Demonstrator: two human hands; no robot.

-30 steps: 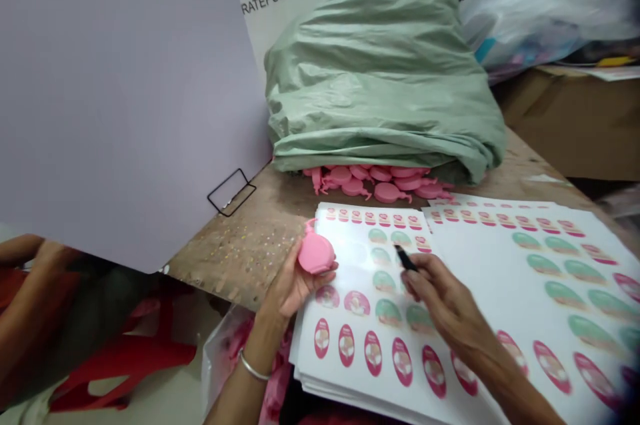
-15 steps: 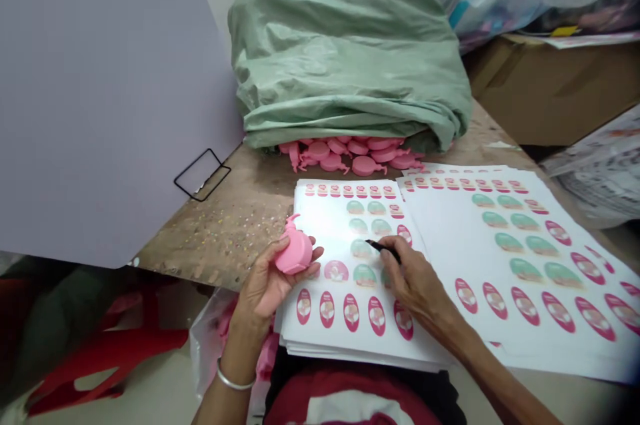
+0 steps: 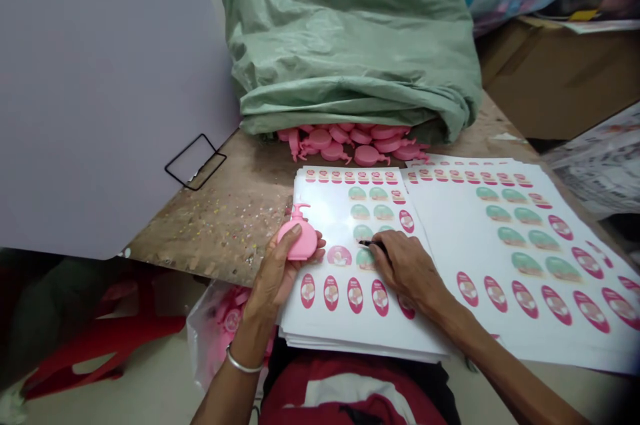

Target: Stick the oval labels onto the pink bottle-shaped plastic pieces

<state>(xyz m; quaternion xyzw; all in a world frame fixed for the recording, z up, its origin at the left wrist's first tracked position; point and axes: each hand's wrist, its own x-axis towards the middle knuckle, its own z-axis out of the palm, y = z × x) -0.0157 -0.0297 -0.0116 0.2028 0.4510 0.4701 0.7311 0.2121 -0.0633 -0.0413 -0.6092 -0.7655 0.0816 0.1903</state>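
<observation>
Upright in my left hand (image 3: 281,264) is a small pink pump-bottle shape (image 3: 303,242), its flat round face toward me and my thumb across its left side. My right hand (image 3: 407,268) pinches a thin black pointed tool (image 3: 374,244), whose tip is over the green stickers on the left sheet. That sticker sheet (image 3: 325,332) tops a stack and carries green half-round stickers (image 3: 360,212), pink ovals (image 3: 355,295) and one pink half-round sticker (image 3: 339,256). Whether the tip touches the paper I cannot tell.
More sticker sheets (image 3: 460,245) lie on the right. A green sack (image 3: 350,45) stands behind, with pink pieces (image 3: 370,155) spilling from under it. A black wire frame (image 3: 196,162) is at left. Below the table edge are a clear bag (image 3: 207,325) of pink pieces and a red stool (image 3: 110,345).
The pink bottle has turned upright in my left hand, with my thumb now over its face. My right hand has lowered slightly, and the tool's tip has shifted left. The camera view has shifted a little.
</observation>
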